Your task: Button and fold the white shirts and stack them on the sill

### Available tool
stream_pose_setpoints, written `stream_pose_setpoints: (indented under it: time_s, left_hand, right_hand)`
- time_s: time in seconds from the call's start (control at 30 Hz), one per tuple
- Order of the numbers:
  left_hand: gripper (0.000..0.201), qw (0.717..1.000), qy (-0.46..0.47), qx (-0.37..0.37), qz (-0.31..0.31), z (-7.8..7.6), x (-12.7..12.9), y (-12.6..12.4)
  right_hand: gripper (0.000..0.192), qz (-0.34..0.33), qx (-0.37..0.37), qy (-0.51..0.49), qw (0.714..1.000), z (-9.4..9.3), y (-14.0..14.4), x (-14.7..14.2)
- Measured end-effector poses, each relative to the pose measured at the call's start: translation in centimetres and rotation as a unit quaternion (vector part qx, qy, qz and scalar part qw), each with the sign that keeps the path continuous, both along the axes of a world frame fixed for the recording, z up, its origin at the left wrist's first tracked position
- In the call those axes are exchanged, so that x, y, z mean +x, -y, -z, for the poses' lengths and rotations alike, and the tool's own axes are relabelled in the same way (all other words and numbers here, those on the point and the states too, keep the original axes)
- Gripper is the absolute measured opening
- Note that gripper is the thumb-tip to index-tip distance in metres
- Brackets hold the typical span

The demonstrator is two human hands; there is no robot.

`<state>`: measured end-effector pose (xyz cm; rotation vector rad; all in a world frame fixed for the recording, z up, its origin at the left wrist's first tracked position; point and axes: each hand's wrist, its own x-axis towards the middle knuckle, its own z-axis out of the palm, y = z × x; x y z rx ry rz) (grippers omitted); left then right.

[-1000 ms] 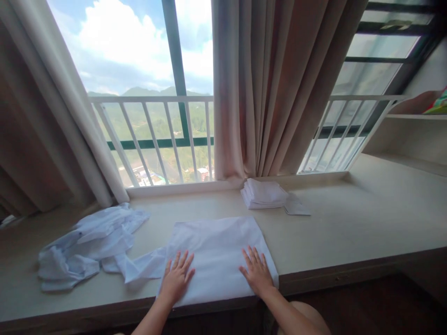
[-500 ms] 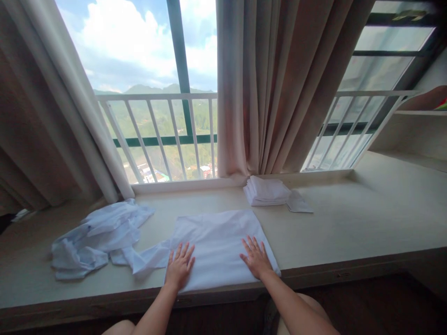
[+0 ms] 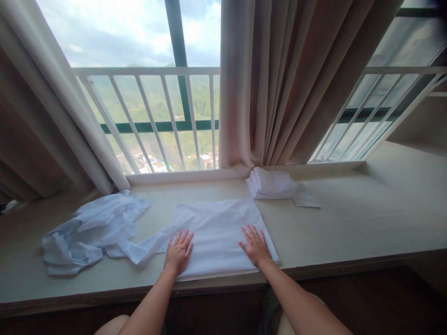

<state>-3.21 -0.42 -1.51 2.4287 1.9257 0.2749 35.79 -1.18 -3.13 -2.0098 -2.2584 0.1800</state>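
Observation:
A white cloth point(image 3: 216, 237) lies spread flat near the front edge of the sill, with soft wrinkles across it. On its left side rests my left hand point(image 3: 179, 251), palm down with the fingers apart. My right hand point(image 3: 256, 246) presses flat near its right edge, fingers spread too. A strip of white fabric point(image 3: 143, 250) runs from the cloth's left side toward a crumpled heap of white cloth point(image 3: 94, 228). Behind and to the right sits a stack of folded white cloths point(image 3: 270, 183), with a small flat white piece point(image 3: 306, 196) beside it.
The pale window sill point(image 3: 335, 223) holds all the cloths and drops off at its front edge. White railing point(image 3: 157, 116) stands before the window. Grey-brown curtains hang at the left point(image 3: 52, 93) and in the middle point(image 3: 265, 83), reaching the sill.
The camera has tilted down slightly, so the scene sits higher in the picture. Both hands stay flat in the same places on the cloth.

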Motion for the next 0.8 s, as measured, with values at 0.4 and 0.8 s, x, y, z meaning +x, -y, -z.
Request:
stream_pose_setpoints:
  time_s: [0.4,0.8]
  left_hand:
    - [0.052,0.992,0.021,0.038,0.117,-3.3,8.6,3.2]
    - [0.058,0.999,-0.034,-0.031,-0.015,0.3,-1.6,4.8]
  right_hand:
    - [0.065,-0.096,0.037,-0.059,0.993,-1.8,1.6,-7.4]
    - [0.070,0.016,-0.018,0.008,1.000,1.0,3.7,1.8]
